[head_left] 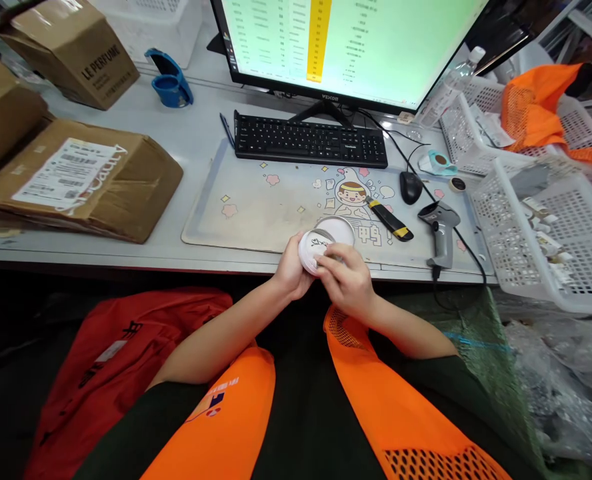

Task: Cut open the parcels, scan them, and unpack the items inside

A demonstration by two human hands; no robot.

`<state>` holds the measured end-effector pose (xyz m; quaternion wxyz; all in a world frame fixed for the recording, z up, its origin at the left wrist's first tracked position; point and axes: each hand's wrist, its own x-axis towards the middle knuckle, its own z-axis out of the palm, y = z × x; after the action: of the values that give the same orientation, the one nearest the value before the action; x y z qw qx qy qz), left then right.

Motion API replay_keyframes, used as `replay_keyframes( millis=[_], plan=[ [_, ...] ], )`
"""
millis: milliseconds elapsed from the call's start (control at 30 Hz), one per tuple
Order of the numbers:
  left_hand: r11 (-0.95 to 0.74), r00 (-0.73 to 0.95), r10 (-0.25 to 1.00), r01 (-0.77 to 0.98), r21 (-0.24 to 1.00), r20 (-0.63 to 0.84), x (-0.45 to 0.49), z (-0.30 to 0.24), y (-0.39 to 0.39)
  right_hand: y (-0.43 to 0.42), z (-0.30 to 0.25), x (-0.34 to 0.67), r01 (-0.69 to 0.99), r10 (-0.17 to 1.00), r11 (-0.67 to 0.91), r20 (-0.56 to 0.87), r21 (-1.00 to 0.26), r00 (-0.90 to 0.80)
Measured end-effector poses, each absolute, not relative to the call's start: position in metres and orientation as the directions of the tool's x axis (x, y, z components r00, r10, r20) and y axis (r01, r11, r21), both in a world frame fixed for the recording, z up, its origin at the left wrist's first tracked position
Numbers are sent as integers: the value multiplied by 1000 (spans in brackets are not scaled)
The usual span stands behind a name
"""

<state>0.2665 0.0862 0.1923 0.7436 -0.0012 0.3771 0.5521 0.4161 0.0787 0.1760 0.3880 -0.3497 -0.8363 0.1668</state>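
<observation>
My left hand [292,270] is wrapped round a small round white tin [312,248] with dark script on its face, held over the desk's front edge. My right hand [347,280] has its fingers curled against the right side of the same tin, thumb and fingertips pressing near its rim. Just behind the tin, a shallow white round piece with a silvery rim [343,230], like a lid or dish, shows partly covered; whether it rests on the desk mat [256,207] is hard to see. A black and yellow utility knife [389,218] lies on the mat beyond my right hand.
Cardboard boxes [141,173] stand on the left, near a blue tape dispenser [172,83]. A keyboard [311,140] sits below the monitor [346,47]. On the right are a mouse [411,187], a corded barcode scanner [442,230] and white plastic baskets [506,247].
</observation>
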Motion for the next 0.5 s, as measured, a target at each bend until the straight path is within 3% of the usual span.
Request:
replay_keyframes(
  millis=[133,200,267,333,400,500],
  plan=[
    [333,34,838,-822,461,-545,251,193,84,53,168,413,431,569,822,509,-371,-646],
    [336,24,843,-804,491,-537,241,189,82,52,166,418,363,515,854,507,-372,-691],
    [364,79,859,-789,495,-506,231,183,80,57,166,426,255,480,871,616,-419,-625],
    [419,211,881,-765,489,-424,223,175,77,65,165,432,207,547,836,745,-508,-382],
    [493,366,868,-712,500,-335,221,168,75,74,163,431,151,697,716,685,-682,-213],
    [501,408,865,-657,563,-293,227,160,73,85,160,419,-3,814,521,498,-854,-299]
  ],
)
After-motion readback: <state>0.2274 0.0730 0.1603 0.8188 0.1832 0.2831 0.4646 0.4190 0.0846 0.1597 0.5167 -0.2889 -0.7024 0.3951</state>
